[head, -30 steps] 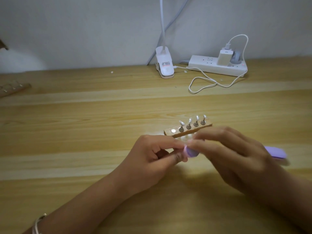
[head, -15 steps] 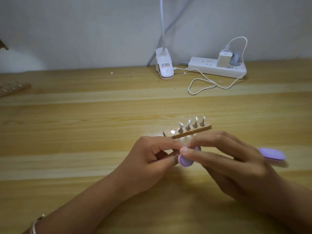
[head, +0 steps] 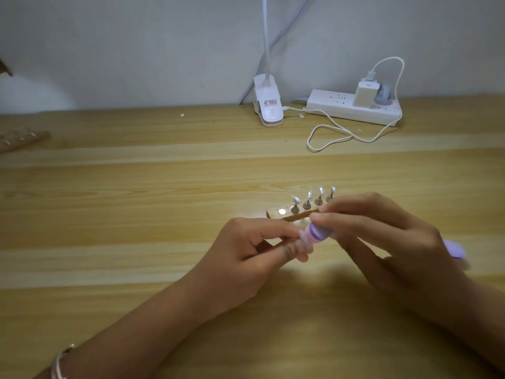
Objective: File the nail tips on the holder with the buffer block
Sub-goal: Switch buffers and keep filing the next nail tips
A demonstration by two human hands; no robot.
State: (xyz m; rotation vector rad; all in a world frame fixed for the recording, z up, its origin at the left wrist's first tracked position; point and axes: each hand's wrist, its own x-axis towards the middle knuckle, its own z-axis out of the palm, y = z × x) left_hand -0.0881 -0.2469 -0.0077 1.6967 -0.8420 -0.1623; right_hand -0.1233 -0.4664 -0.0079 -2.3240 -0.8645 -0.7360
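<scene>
Touching nail tip [head: 384,237], buffer block [head: 400,233] between right fingers [head: 355,216]

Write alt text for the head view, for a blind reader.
Two hands meet over a wooden table: the right hand holds a purple buffer block against a pale nail tip pinched in the left hand. Behind them lies a holder with four tips.

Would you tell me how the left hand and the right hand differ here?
The left hand pinches a clear nail tip; the right hand grips the purple buffer block against it. The left wrist wears a bracelet; the right shows none. Both are near the holder.
</scene>
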